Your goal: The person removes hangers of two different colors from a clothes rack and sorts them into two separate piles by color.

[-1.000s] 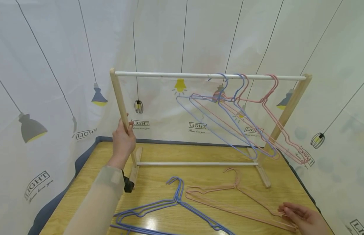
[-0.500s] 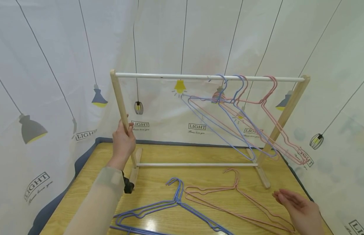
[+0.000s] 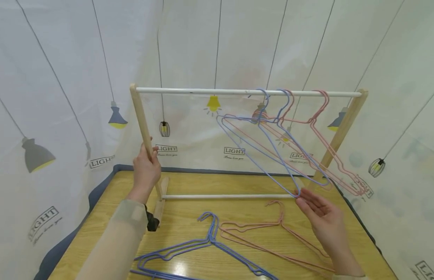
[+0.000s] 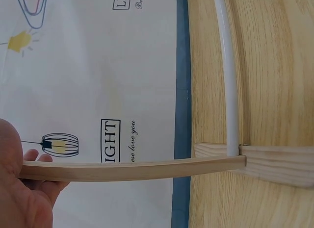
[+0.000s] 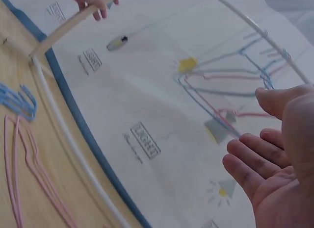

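Note:
My left hand grips the left wooden post of a small clothes rack, fingers wrapped behind it. My right hand is raised beneath the rack's right half, palm up. Its fingertips are right at the lower corner of the front blue hanger, which hangs from the white top rail. In the right wrist view the fingers are fairly straight, with the thumb apart from them. Another blue hanger and several pink hangers hang further right on the rail.
Blue hangers lie stacked on the wooden table in front of the rack. Beside them lie pink hangers. A white lower bar joins the rack's feet. Behind stands a pale curtain printed with lamps.
My right hand has left the pink hangers on the table and moved up and left to the hanging blue hanger's corner. The left hand stays on the post.

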Motion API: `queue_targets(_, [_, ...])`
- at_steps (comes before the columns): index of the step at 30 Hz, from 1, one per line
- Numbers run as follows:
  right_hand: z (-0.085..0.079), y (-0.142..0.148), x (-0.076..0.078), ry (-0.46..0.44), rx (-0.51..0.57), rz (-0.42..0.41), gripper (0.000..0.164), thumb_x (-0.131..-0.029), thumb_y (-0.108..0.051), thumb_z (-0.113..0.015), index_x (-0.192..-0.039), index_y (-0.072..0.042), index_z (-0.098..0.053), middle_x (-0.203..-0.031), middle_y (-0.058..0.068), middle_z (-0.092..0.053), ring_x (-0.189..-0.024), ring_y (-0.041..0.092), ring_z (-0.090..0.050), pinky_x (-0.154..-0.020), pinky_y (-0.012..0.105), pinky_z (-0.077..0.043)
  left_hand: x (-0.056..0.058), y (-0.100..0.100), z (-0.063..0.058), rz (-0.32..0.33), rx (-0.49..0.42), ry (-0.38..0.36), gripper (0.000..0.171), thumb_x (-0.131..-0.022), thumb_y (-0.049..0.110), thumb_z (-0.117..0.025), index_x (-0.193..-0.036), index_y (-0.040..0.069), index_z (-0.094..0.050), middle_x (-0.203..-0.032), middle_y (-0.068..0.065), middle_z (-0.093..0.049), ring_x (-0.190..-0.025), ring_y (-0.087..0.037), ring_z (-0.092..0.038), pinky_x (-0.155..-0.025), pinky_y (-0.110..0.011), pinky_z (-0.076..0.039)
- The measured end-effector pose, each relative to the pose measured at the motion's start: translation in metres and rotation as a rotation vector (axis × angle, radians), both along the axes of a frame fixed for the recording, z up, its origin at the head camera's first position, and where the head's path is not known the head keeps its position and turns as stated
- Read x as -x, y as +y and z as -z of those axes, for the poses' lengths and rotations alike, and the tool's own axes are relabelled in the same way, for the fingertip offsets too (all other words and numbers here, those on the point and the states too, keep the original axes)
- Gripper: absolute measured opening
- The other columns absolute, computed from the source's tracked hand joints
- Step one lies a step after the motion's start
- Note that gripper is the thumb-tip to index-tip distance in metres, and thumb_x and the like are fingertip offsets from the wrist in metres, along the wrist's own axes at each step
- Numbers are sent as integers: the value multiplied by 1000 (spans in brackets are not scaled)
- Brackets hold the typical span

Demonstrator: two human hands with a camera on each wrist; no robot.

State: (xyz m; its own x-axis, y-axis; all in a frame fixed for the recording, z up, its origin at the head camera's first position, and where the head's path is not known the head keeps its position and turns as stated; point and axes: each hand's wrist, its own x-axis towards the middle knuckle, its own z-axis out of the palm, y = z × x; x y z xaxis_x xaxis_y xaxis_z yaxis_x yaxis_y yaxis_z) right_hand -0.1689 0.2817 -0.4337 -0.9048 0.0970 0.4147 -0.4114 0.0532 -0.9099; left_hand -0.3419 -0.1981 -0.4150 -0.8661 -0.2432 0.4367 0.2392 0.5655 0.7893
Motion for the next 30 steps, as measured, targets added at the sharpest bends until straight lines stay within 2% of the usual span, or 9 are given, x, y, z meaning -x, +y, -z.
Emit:
queue_targets(4, [-11, -22, 14, 47, -38, 13, 39, -100, 6, -68, -138, 14, -60, -129, 14, -73, -117, 19, -71, -97, 29, -54, 0, 0, 0, 0, -3, 6, 54, -113, 11, -49, -165, 22, -37, -138, -13, -68, -123, -40, -66, -97, -57, -54])
queue_targets(7, [-16, -36, 23, 99, -53, 53, 36, -100, 8, -68, -135, 15, -62, -125, 16, -74, -113, 20, -73, -94, 28, -56, 0, 0, 0, -3, -1, 12, 54, -112, 10, -49, -164, 21, -38, -137, -14, -69, -122, -40, -67, -97, -58, -54])
queue_targets(11, [-17, -49, 31, 181, -27, 94, 30, -103, 9, -62, -131, 18, -63, -122, 27, -71, -110, 20, -74, -93, 31, -56, 1, 0, 0, 4, 3, 15, 55, -112, 9, -49, -164, 21, -38, -136, -14, -69, -123, -41, -66, -97, -58, -54])
queue_targets(13, [-17, -54, 35, 237, -15, 94, 27, -106, 8, -56, -128, 22, -61, -122, 36, -68, -111, 23, -74, -94, 33, -56, 1, 0, 0, 7, 6, 14, 55, -112, 9, -49, -164, 22, -38, -136, -15, -69, -123, -41, -66, -98, -59, -53])
queue_targets(16, [-18, -61, 37, 311, 18, 102, 28, -109, 6, -48, -125, 26, -59, -118, 43, -64, -110, 25, -75, -95, 35, -56, 1, 0, 1, 6, 8, 15, 55, -112, 8, -49, -164, 22, -38, -136, -15, -69, -123, -41, -66, -98, -58, -53])
queue_targets(23, [-31, -69, 37, 405, 90, 224, 31, -112, -3, -45, -119, 22, -62, -109, 37, -70, -100, 23, -77, -87, 33, -59, 2, 1, 0, 7, 6, 21, 55, -112, 8, -49, -164, 21, -38, -135, -17, -69, -122, -42, -66, -99, -58, -53])
queue_targets(30, [-47, -67, 37, 533, 192, 221, 28, -110, 3, -44, -115, 26, -60, -105, 38, -70, -96, 27, -78, -84, 35, -61, 1, 2, 0, -4, -1, 22, 54, -112, 8, -49, -164, 19, -39, -135, -17, -69, -120, -42, -68, -96, -58, -55])
